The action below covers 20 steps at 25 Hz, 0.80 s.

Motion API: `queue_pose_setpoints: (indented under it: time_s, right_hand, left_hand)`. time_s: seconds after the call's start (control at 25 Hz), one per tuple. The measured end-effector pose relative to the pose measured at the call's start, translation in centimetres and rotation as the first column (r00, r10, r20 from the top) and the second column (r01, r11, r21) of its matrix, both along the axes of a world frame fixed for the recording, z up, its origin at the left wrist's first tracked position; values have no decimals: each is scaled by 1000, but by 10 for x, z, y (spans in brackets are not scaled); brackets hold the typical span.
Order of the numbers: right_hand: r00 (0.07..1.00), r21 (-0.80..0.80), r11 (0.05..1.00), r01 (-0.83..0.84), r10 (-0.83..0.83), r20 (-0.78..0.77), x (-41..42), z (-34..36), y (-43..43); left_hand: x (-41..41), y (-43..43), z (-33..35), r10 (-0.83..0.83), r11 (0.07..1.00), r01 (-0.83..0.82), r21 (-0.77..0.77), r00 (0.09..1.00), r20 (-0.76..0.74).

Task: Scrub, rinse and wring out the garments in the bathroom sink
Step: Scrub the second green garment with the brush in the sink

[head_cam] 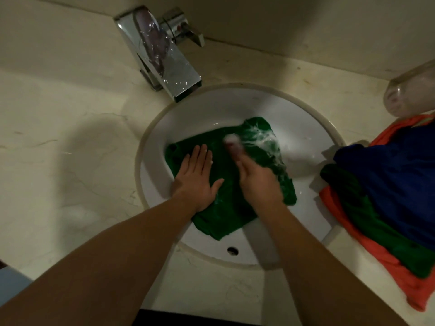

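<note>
Though indistinct, right hand [256, 177] on green garment [226, 208]

There is one sink [211, 107], set in one tabletop [70, 114], with one faucet [164, 57] and one overflow hole [233, 250]. Two hands are in view: one left hand [195, 180] and one right hand [256, 180]. One green garment [226, 208] lies in the basin. The pile on the right shows three colours: one blue garment [388, 175], one second green piece [367, 208], and orange cloth [376, 255] that could be one piece or two. There is one clear container [412, 92].
</note>
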State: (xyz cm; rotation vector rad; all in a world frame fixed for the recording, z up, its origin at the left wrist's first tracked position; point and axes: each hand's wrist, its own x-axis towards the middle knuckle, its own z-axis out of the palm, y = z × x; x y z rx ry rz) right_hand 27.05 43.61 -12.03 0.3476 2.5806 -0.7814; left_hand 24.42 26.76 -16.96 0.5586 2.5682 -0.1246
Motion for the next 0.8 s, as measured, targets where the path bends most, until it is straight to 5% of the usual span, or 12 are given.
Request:
queue_pose_setpoints:
  time_s: [0.08,0.12,0.24,0.32,0.44,0.52,0.68,0.8]
  right_hand:
    - [980,10,980,-200,200,3,-10,-5,-11]
    - [989,63,987,-150,150,9,-16,-10,10]
    - [943,129,939,319,-328,56,-11,-15,91]
    - [904,78,901,426,-428,14,2,-11,84]
    - [989,-119,982,144,-148,-18,-3,-17,-1]
    - [1000,-112,993,-20,19,-11,-13,-18,-15]
    - [976,187,961,203,-214,37,-17,-9,76]
    - [975,98,971,220,-217,-36,-9,2,62]
  left_hand:
    - [1,-1,-3,15,1000,-14,26,999,-35]
    - [2,-1,-4,26,999,-24,42,999,-45]
    - [5,0,-3,1,998,1,55,1000,-31]
    - [4,1,-1,-11,998,13,64,1000,-26]
    - [1,4,-1,-20,998,21,60,999,-25]
    - [-1,2,-2,-32,998,33,51,999,-22]
    - [3,4,3,-82,993,85,78,996,-37]
    - [5,0,14,-109,994,110,9,992,-68]
